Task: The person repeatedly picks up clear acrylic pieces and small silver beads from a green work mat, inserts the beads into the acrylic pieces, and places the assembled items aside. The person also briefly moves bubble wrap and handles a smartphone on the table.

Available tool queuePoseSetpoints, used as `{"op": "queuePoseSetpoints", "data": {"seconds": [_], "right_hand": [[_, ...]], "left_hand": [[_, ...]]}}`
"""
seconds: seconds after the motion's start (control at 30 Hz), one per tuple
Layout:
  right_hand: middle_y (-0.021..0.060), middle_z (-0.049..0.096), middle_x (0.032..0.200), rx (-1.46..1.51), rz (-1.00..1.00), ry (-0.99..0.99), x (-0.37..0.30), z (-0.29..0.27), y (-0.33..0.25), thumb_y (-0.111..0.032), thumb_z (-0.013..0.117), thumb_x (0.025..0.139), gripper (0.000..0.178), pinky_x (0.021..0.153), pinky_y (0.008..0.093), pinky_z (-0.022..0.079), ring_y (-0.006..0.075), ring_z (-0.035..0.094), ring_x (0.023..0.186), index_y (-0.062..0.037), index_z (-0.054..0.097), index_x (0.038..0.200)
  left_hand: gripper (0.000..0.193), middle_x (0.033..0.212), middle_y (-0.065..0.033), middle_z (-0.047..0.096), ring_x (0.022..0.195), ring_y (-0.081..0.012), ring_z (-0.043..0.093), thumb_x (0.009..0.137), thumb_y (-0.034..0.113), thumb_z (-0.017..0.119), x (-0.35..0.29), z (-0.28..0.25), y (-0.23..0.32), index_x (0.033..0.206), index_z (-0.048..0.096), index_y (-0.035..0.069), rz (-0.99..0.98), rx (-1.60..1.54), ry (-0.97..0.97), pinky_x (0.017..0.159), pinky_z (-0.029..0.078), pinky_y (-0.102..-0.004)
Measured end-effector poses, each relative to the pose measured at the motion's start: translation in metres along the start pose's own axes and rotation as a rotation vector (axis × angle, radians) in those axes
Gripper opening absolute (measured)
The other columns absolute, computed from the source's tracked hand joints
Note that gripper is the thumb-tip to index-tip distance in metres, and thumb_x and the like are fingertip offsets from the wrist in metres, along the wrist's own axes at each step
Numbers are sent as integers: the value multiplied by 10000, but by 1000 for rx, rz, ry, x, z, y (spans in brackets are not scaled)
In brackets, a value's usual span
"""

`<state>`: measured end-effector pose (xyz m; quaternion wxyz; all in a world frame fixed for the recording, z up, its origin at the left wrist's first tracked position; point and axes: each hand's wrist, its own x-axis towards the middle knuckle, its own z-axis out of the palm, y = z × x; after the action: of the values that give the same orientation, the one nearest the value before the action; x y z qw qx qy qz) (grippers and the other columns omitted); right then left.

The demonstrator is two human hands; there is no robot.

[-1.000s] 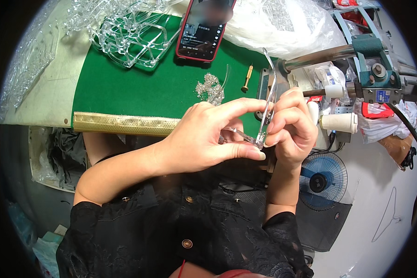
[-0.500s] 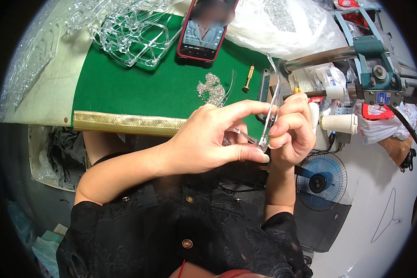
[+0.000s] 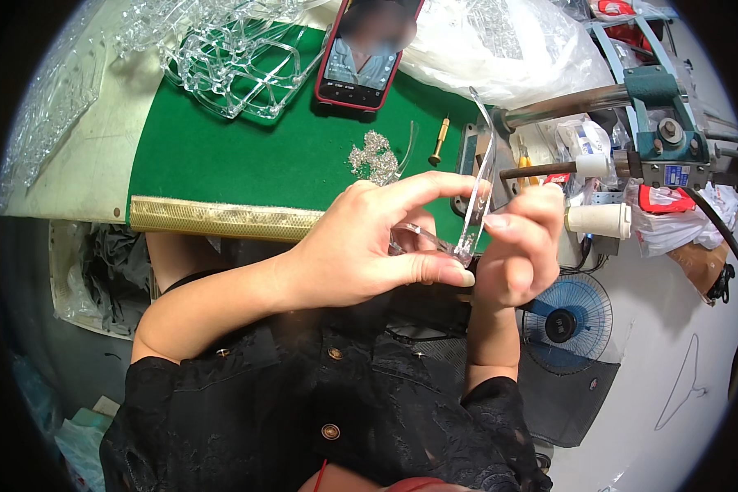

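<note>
My left hand (image 3: 365,234) grips a clear plastic eyeglass frame (image 3: 466,246), its thumb at the hinge corner and its index finger reaching to the raised temple arm (image 3: 484,164). Part of the frame is hidden behind that hand's fingers. Just right of the temple, my right hand (image 3: 521,242) has its fingers loosely bent and apart, its index fingertip close to the temple; nothing shows between them. Beyond the hands, a small heap of tiny metal parts (image 3: 373,157) lies on the green mat (image 3: 246,156) beside a clear curved strip (image 3: 407,152). A small brass screwdriver (image 3: 440,141) lies to the right.
Several clear glasses frames (image 3: 238,70) are piled at the back left, near a phone (image 3: 359,57) in a red case. White plastic bags (image 3: 500,49) lie behind. A metal bench press (image 3: 664,123) stands right, above a white cup (image 3: 599,220) and a blue fan (image 3: 566,324).
My right hand has loosened from the hinge area and drawn slightly right, its fingers opening. My left hand holds the eyeglass frame almost still.
</note>
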<state>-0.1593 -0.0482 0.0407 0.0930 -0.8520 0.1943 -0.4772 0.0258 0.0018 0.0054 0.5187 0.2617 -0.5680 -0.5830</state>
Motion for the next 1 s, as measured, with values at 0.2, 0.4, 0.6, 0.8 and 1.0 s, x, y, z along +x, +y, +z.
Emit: {"op": "queuePoseSetpoints", "data": {"seconds": [0.2,0.4,0.6,0.8,1.0], "right_hand": [[15,501,773,-148,-139,-49,-4,-5,-2,-683,403,835,676,669,310,365,173,447,717,-107,739,948],[17,506,777,-105,-57,-50,-4,-2,-2,-649,437,842,648,647,303,367,174,450,719,-85,739,951],[16,504,783,-45,-61,-63,-6,-2,-1,-630,467,839,623,640,303,365,171,453,716,-81,739,952],[13,507,783,-55,-57,-78,-5,-2,-3,-586,510,836,565,636,303,369,166,461,712,-84,736,963],[8,506,791,-189,-65,-75,-5,-1,-7,-575,502,848,546,648,300,381,164,481,720,-100,733,990]], "left_hand": [[667,865,-25,671,669,-34,598,741,40,770,0,0,0,1334,469,-1,-13,-33,4,648,458,-199],[669,803,-33,678,665,-38,605,744,45,768,-1,0,0,1339,465,3,6,-25,3,641,457,-194],[661,687,-34,657,644,-41,608,751,41,756,0,-1,2,1342,461,6,0,-36,5,623,451,-189],[650,721,-35,665,658,-46,613,754,34,750,1,-1,2,1338,465,6,-3,-39,2,628,460,-193],[651,754,-32,663,680,-51,613,757,36,751,1,-2,2,1340,463,6,-48,-81,5,637,468,-200]]}}
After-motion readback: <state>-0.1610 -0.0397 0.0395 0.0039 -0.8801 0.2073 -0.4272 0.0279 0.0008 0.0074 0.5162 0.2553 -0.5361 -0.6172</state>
